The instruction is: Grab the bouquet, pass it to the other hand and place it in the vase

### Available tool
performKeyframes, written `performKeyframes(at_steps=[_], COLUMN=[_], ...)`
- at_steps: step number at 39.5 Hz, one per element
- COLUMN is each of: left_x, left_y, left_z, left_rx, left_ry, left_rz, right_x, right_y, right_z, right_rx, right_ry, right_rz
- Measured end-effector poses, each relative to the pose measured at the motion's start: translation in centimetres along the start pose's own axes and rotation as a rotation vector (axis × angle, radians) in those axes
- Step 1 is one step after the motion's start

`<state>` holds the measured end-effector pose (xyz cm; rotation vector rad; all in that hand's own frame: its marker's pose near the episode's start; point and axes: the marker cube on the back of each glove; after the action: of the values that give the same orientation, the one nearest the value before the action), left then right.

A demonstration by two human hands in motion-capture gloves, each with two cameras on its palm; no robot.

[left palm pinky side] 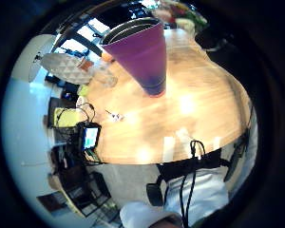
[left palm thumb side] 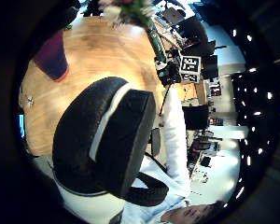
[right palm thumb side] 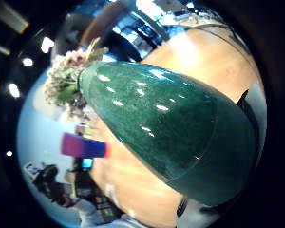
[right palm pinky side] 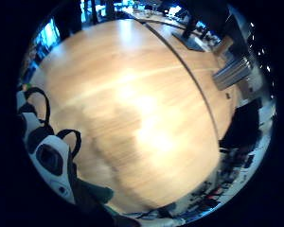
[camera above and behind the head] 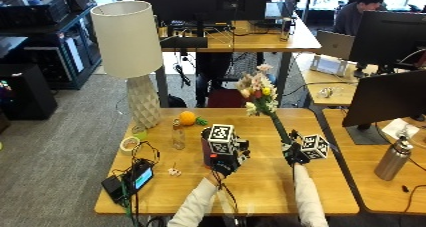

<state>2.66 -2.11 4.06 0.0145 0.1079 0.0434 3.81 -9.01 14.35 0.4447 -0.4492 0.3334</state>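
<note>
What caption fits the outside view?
Right hand holds the bouquet upright above the table; left hand hovers beside it.

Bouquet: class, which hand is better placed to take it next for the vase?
Left. The right hand already grips the bouquet by its stem; the left hand holds nothing and hovers beside the vase, probably ready for the handover.

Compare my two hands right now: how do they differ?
The right hand grips the bouquet by its stem; the left hand holds nothing. The left hand is close by the vase; the right hand is farther from it, toward the table's right side. Both wear black gloves and are over the table.
</note>
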Motion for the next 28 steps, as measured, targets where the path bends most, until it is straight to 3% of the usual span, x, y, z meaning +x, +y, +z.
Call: performKeyframes(at_steps=[3,6,10,12,16,22,28], left_x=[0.6,1.5,3.4,4.2,5.7,7.7,8.8], left_y=[-0.3,-1.1,-4.3,-5.8,-7.8,-10.6,-12.3], left_z=[-0.8,-2.5,-5.8,-6.9,-8.5,-9.3,-9.1], left_rx=[0.029,0.093,0.253,0.31,0.349,0.295,0.324], left_ry=[0.009,0.076,0.387,0.51,0.697,0.973,1.068], left_rz=[0.003,0.008,0.022,0.024,0.036,0.056,0.064], right_x=[-2.1,-4.2,-4.8,-4.5,-6.2,-9.5,-12.5], right_y=[-0.1,-1.1,-3.7,-4.7,-4.3,-2.2,-0.6], right_z=[-0.9,-2.2,-1.7,-0.1,-0.7,0.7,0.8], right_rx=[-0.01,0.067,0.222,0.232,0.304,0.055,0.009], right_ry=[-0.214,-0.456,-0.618,-0.693,-0.691,-0.915,-1.002], right_rz=[0.012,-0.067,-0.085,-0.082,-0.031,0.039,0.026])
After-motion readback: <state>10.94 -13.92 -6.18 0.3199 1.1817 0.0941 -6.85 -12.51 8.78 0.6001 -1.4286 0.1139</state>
